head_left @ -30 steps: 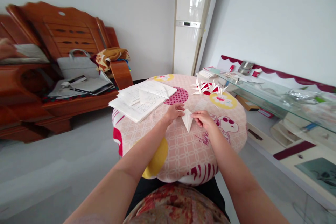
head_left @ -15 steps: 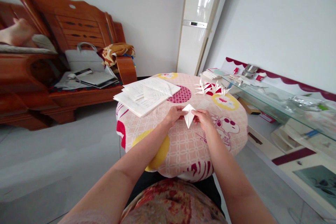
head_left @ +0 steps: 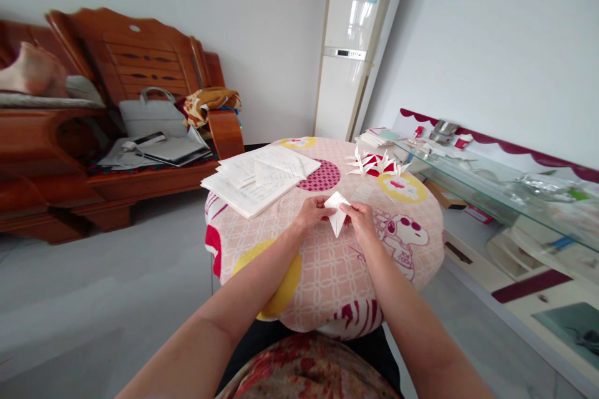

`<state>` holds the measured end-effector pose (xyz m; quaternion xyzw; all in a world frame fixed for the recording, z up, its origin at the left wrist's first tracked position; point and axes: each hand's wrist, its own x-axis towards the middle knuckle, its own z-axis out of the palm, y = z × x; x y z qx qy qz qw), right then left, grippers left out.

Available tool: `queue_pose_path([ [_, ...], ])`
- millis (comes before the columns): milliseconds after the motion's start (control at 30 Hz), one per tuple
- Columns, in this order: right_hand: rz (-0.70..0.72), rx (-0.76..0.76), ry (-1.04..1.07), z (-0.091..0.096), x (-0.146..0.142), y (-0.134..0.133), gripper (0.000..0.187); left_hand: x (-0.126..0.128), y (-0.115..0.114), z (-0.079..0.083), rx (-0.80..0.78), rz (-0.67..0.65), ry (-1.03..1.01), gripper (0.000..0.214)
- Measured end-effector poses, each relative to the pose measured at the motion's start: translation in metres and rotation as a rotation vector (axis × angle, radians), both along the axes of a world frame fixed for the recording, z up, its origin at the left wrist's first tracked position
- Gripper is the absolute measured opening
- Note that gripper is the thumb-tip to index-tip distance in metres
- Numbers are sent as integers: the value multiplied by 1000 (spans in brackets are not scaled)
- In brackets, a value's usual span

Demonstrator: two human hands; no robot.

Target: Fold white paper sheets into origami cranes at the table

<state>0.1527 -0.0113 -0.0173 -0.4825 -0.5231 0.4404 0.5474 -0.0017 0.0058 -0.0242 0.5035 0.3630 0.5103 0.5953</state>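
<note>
A small folded white paper piece point(head_left: 336, 212) with a point hanging downward sits between my two hands over the round table point(head_left: 327, 274), which wears a pink patterned cloth. My left hand point(head_left: 312, 212) pinches its left side, fingers closed on it. On the paper's right side my right hand point(head_left: 359, 214) grips it as well. Several finished white paper cranes point(head_left: 377, 163) lie farther back on the table. A stack of printed sheets point(head_left: 259, 176) rests at the table's far left.
A wooden bench point(head_left: 116, 137) on the left carries a grey bag point(head_left: 150, 117), papers and a folded blanket. A tall white air conditioner point(head_left: 349, 43) stands in the corner. A glass shelf point(head_left: 491, 184) with cups and papers runs along the right wall.
The paper piece has been lifted and turned a little between my hands, and my hands have drawn closer together. The head view has shifted slightly.
</note>
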Motion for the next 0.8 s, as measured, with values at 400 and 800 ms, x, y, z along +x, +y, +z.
queue_pose_path([
  [400, -13, 4, 16, -3, -1, 2, 36, 0, 3, -3, 22, 43, -4, 29],
  [800, 96, -46, 49, 0, -1, -1, 29, -2, 0, 0, 57, 72, -29, 32],
])
